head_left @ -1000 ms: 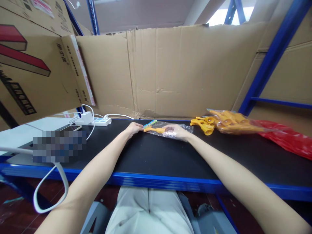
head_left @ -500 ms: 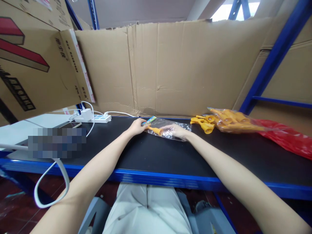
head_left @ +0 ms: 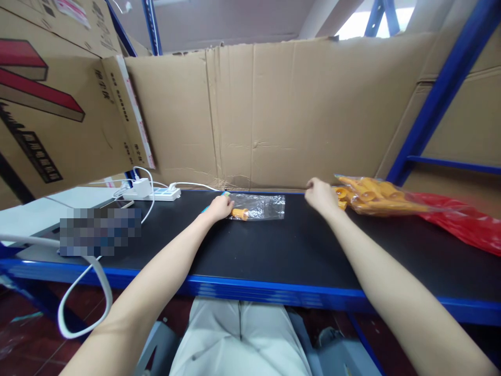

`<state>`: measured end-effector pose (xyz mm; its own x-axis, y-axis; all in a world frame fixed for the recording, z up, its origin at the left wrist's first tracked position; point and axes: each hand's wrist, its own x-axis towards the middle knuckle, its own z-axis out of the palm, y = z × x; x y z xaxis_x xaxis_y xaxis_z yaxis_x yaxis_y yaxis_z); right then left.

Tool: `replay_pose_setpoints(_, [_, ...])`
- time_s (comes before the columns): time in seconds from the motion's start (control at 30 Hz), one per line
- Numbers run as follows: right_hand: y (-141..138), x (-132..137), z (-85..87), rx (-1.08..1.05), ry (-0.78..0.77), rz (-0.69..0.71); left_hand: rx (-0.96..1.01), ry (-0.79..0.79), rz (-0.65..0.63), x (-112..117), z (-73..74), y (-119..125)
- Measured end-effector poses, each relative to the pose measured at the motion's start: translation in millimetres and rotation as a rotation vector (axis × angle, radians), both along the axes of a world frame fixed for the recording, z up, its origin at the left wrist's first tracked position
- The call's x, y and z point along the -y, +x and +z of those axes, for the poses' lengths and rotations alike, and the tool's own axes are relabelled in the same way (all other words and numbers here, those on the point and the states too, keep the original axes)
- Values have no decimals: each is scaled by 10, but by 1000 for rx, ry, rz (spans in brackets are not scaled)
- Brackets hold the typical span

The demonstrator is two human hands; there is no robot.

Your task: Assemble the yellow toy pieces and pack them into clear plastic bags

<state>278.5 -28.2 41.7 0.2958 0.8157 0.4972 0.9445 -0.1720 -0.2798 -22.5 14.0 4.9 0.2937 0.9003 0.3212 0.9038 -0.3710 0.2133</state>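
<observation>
My left hand (head_left: 220, 208) is closed on the left end of a clear plastic bag (head_left: 268, 205), which lies flat on the black tabletop. Inside the bag is a yellow horn-shaped piece (head_left: 239, 213), its wider end showing past my fingers. A bit of the bag's coloured header (head_left: 226, 194) peeks out above that hand. Over at the right, my right hand (head_left: 321, 196) has its fingers curled down at the loose yellow horn-shaped pieces (head_left: 342, 195), hiding part of them. Whatever its fingertips hold is out of sight.
Beside the loose pieces lies a clear bag of several yellow horn-shaped pieces (head_left: 376, 196), with a red plastic bag (head_left: 457, 216) behind its right end. A white power strip (head_left: 162, 194) with cables and a phone (head_left: 117, 203) sit at left. Cardboard (head_left: 282, 115) walls the back.
My right hand has left the clear bag and moved right to the loose yellow pieces. My left hand stays on the bag, which has slid slightly left and lies flatter.
</observation>
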Motion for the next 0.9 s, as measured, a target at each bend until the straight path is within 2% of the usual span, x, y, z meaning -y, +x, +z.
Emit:
replay_pose_setpoints(0.07, [238, 0, 30, 27, -36, -172, 27, 8, 20, 7, 5, 7])
replay_pose_setpoints(0.17, [480, -34, -29, 38, -236, -299, 127, -20, 0, 1, -20, 29])
replay_pose_setpoints(0.27, [546, -89, -149, 39, -450, -281, 166, -108, -49, -18, -71, 39])
replay_pose_setpoints(0.33, [518, -115, -206, 73, -496, -220, 145, -163, -68, -27, -98, 36])
replay_pose_setpoints(0.43, [421, -116, -205, 97, -486, -154, 110, -218, -87, -23, -103, 28])
replay_pose_setpoints(0.57, [252, -52, -77, 87, -392, -144, 59, -288, -77, 6, -55, 26])
replay_pose_setpoints(0.63, [176, -8, 5, 50, -321, -83, 42, -311, -70, 15, -29, 23])
replay_pose_setpoints(0.73, [117, 55, 109, -38, -287, 142, 39, -323, -52, 11, -10, 9])
replay_pose_setpoints(0.83, [130, 112, 169, -69, -357, 395, 28, -330, -31, -4, -9, -7])
replay_pose_setpoints(0.9, [139, 143, 181, -60, -416, 508, 19, -327, -30, -11, -12, -15])
